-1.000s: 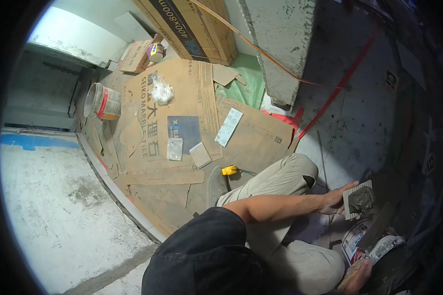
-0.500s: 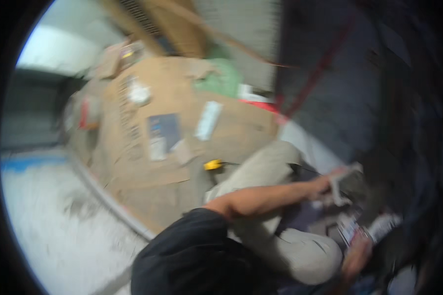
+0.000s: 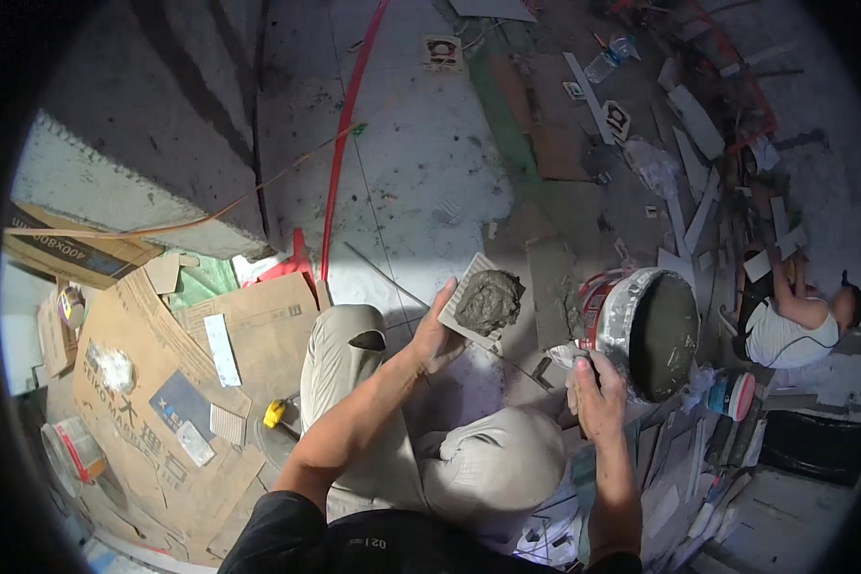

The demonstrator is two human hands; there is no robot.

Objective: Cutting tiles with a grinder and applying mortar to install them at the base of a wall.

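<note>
A small light tile [image 3: 459, 283], ribbed along its edge, lies in my left hand [image 3: 436, 330], fingers gripping its lower left side. On its upward face sits a thick lump of wet grey mortar [image 3: 491, 300]. My right hand [image 3: 599, 390] is closed around the handle of a trowel. The long flat trowel blade [image 3: 552, 292] points away from me, smeared with grey mortar, just right of the tile and apart from it. Against the blade's right side in view stands a red-and-white bucket [image 3: 622, 316] of grey mortar.
Cardboard sheets [image 3: 287, 316] cover the floor at left, with a yellow tape measure [image 3: 275, 413] and a pale tile strip [image 3: 222, 349]. Another bucket [image 3: 72, 452] stands far left. Tile offcuts [image 3: 695, 122] litter the far right, where another person [image 3: 784, 330] sits.
My view has swung to the right, bringing the mortar bucket and the other person into clear sight. The mortar-loaded tile stays in my left hand; the trowel now shows plainly in my right.
</note>
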